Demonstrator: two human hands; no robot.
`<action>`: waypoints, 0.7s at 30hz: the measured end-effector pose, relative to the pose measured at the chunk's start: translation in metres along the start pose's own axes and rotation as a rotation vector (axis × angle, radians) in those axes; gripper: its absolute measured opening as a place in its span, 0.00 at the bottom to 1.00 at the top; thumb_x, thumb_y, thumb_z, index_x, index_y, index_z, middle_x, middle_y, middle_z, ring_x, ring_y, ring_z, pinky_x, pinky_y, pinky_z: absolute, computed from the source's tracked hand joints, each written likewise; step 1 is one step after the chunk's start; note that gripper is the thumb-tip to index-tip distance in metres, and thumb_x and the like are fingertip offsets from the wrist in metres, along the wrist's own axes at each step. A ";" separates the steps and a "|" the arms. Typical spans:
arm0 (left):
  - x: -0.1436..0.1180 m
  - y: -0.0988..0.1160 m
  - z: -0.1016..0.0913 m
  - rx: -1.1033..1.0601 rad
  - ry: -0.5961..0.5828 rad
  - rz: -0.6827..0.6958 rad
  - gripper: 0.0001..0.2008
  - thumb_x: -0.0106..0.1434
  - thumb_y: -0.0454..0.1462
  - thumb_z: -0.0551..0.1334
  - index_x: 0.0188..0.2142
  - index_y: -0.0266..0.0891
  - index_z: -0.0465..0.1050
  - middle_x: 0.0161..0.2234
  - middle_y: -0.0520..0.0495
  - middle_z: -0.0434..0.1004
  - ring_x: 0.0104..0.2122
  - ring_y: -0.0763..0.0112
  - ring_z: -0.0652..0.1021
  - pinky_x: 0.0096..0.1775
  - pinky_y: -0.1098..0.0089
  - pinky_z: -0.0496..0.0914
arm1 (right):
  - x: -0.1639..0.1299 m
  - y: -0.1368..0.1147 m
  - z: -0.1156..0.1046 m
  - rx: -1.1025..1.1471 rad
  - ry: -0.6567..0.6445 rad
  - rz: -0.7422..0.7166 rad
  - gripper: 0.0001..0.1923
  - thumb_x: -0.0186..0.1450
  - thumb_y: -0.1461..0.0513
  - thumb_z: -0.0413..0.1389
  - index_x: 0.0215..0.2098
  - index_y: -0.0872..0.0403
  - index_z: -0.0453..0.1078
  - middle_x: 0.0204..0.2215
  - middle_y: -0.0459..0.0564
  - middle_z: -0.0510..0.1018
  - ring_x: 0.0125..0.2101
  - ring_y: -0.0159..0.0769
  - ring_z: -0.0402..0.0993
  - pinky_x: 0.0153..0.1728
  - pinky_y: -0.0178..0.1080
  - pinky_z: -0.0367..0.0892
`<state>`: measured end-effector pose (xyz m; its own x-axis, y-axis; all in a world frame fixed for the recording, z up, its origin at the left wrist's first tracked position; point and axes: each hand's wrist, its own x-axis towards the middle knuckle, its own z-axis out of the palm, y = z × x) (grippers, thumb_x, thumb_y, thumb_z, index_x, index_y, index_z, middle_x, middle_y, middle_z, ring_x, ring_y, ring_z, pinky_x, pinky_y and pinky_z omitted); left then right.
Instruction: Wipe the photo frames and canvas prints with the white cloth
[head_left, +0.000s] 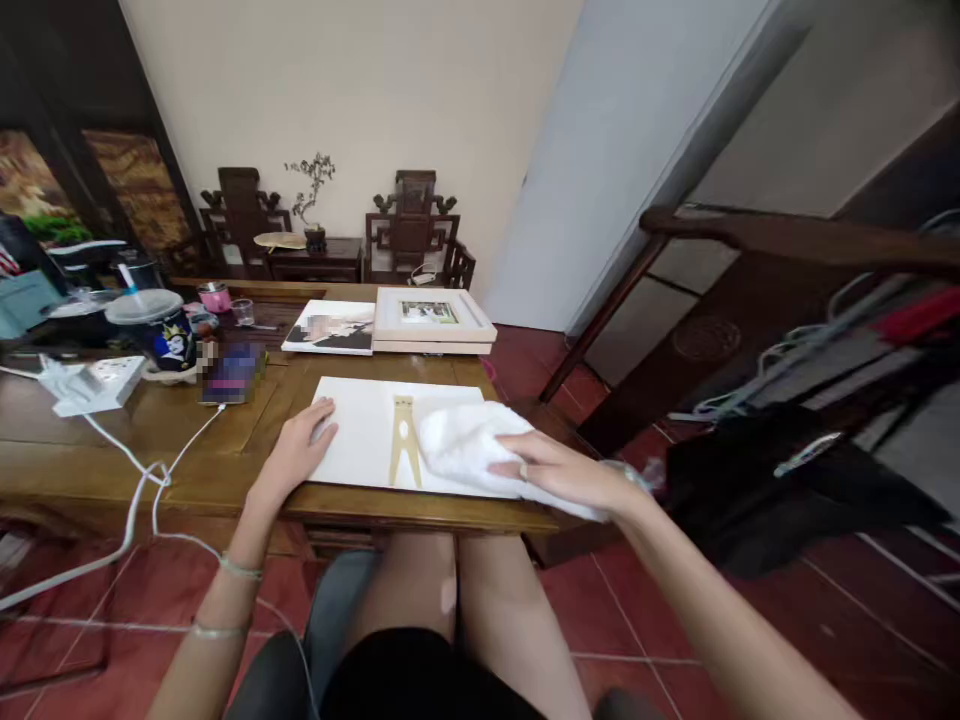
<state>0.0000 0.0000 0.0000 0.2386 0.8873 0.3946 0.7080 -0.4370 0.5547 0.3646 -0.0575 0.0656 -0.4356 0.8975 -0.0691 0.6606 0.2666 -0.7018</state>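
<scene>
In front of me a flat white panel (356,430) lies on the wooden table, close to its front edge. A tan, clothespin-like shape (404,440) with two legs shows on its face; I cannot tell if it is printed or separate. My left hand (298,450) rests at the panel's left edge, fingers stretched out and thumb apart on the surface. On the right half, my right hand (555,468) presses a bunched white towel (465,440) against the panel, its fingers curled over the fabric. Part of the towel trails past the panel's lower right corner.
Behind the panel sit a photo book (330,328) and a boxed frame (435,320). To the left are a lidded cup (161,330), a phone (231,374) on a white cable and a power strip (101,385). A dark wooden chair (705,330) stands at right.
</scene>
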 end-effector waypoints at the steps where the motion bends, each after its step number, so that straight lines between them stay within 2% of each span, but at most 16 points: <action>1: 0.000 -0.001 0.000 -0.002 0.003 -0.004 0.23 0.66 0.44 0.55 0.53 0.31 0.74 0.58 0.35 0.73 0.60 0.55 0.72 0.63 0.54 0.63 | 0.011 0.002 -0.001 0.033 0.017 -0.013 0.19 0.60 0.48 0.54 0.32 0.54 0.74 0.39 0.54 0.79 0.46 0.52 0.70 0.53 0.49 0.62; 7: 0.000 -0.002 -0.001 -0.008 0.001 -0.021 0.23 0.66 0.44 0.56 0.53 0.33 0.74 0.58 0.36 0.73 0.60 0.55 0.72 0.64 0.54 0.62 | 0.072 0.017 -0.001 0.204 0.160 -0.058 0.18 0.61 0.50 0.54 0.36 0.55 0.74 0.41 0.52 0.79 0.41 0.46 0.71 0.48 0.46 0.65; 13: 0.000 -0.001 -0.002 -0.005 0.001 -0.029 0.22 0.66 0.44 0.56 0.53 0.34 0.74 0.59 0.37 0.72 0.61 0.55 0.71 0.64 0.53 0.61 | 0.111 0.024 0.004 0.069 0.274 -0.132 0.14 0.63 0.51 0.51 0.32 0.53 0.70 0.38 0.52 0.78 0.41 0.46 0.70 0.48 0.46 0.62; 17: 0.000 -0.002 -0.001 -0.011 0.007 -0.035 0.23 0.66 0.44 0.56 0.53 0.32 0.74 0.58 0.35 0.73 0.60 0.54 0.71 0.64 0.54 0.61 | 0.101 0.010 0.009 -0.075 0.268 -0.136 0.13 0.64 0.53 0.49 0.27 0.52 0.64 0.30 0.49 0.74 0.35 0.42 0.69 0.43 0.43 0.62; 21: 0.000 -0.002 0.000 -0.017 0.011 -0.029 0.22 0.66 0.44 0.56 0.54 0.33 0.74 0.59 0.36 0.73 0.61 0.55 0.71 0.64 0.55 0.61 | 0.058 -0.008 0.017 -0.171 0.180 -0.146 0.11 0.64 0.57 0.48 0.25 0.51 0.61 0.25 0.47 0.70 0.30 0.39 0.66 0.38 0.39 0.62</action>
<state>-0.0017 0.0006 -0.0009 0.2108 0.8983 0.3856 0.7028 -0.4134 0.5789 0.3236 -0.0136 0.0556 -0.4283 0.8891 0.1617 0.6988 0.4393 -0.5646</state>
